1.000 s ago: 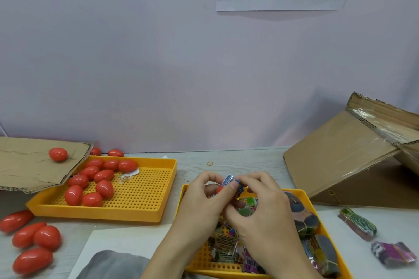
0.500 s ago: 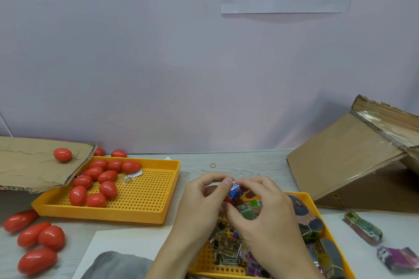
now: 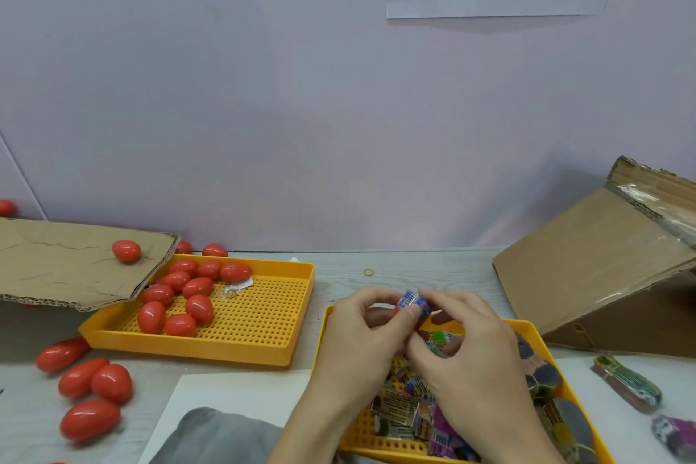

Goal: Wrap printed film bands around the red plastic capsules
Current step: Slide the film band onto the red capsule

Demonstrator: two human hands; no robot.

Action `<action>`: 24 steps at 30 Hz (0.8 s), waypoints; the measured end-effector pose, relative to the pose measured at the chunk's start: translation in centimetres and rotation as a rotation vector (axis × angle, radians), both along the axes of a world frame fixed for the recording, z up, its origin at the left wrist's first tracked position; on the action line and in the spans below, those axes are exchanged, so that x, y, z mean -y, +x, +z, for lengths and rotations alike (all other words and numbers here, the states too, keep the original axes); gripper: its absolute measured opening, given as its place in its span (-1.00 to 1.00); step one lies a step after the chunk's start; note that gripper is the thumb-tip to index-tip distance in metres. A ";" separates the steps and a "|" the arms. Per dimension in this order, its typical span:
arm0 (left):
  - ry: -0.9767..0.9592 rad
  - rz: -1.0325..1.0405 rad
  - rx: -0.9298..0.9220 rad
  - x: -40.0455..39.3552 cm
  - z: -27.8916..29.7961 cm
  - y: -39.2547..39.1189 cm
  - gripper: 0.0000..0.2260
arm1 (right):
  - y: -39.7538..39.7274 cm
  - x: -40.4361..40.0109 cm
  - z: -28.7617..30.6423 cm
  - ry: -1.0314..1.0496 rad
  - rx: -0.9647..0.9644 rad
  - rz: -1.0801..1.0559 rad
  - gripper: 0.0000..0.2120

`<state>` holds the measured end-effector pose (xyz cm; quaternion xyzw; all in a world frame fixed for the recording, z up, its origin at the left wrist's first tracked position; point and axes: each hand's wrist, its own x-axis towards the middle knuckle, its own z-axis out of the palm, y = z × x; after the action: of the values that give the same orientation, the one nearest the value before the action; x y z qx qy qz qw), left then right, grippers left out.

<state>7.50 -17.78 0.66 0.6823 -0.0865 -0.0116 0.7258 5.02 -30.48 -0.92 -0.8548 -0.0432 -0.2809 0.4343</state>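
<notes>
**Capsule pinched over the band tray**

Both hands raised together above the near yellow tray [image 3: 534, 328]. Left hand [image 3: 361, 343] curled, thumb and fingers pinching a red capsule [image 3: 400, 310] partly covered by a blue printed film band [image 3: 412, 299]. Right hand [image 3: 478, 362] curled too, fingertips pinching the band from the other side. Capsule held in the air, just above the far rim of that tray, mostly hidden by fingers.

Beneath the hands, a heap of loose printed bands [image 3: 406, 407] in the tray, plus darker wrapped pieces [image 3: 542, 373] along its right side. To the left, a second yellow perforated tray [image 3: 263, 313] with a cluster of bare red capsules [image 3: 188, 298] in its far left corner. More red capsules loose on the worktop [image 3: 339, 275] at the left edge [image 3: 90, 380]. One capsule resting on a cardboard flap [image 3: 56, 264]. Tilted cardboard box [image 3: 595, 267] at right, two band bundles [image 3: 629, 380] near it.
</notes>
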 end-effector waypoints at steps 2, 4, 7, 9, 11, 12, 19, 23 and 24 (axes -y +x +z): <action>-0.019 -0.001 -0.002 0.0 0.0 0.0 -0.89 | -0.1 -0.1 0.0 -0.007 -0.005 0.023 -0.58; -0.038 -0.009 -0.012 -0.1 0.1 0.0 -0.88 | -0.1 -0.3 0.1 -0.022 0.009 0.015 -0.58; -0.031 -0.052 -0.040 -0.2 0.2 -0.1 -0.86 | 0.0 -0.1 0.0 -0.020 0.033 -0.016 -0.61; -0.040 -0.076 -0.066 -0.2 0.3 -0.2 -0.84 | 0.0 0.0 -0.1 -0.020 0.031 -0.008 -0.60; -0.037 -0.088 -0.072 -0.3 0.3 -0.2 -0.84 | 0.0 -0.1 -0.1 -0.027 0.038 -0.006 -0.61; -0.034 -0.086 -0.072 -0.4 0.3 -0.2 -0.85 | 0.1 -0.1 -0.1 -0.030 0.042 -0.009 -0.61; 0.028 0.019 -0.011 -0.3 0.2 -0.2 -0.91 | -0.1 -0.3 0.1 -0.046 0.021 0.015 -0.63; -0.105 -0.034 -0.124 -0.4 0.0 0.1 -0.82 | -0.3 -0.5 0.4 -0.089 0.015 0.023 -0.54; -0.183 -0.065 -0.182 -0.4 0.0 0.2 -0.80 | -0.3 -0.6 0.5 -0.096 0.025 0.024 -0.54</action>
<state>7.67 -17.33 0.69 0.6063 -0.0429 -0.0893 0.7890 4.72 -29.88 -0.46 -0.8705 -0.0726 -0.2840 0.3955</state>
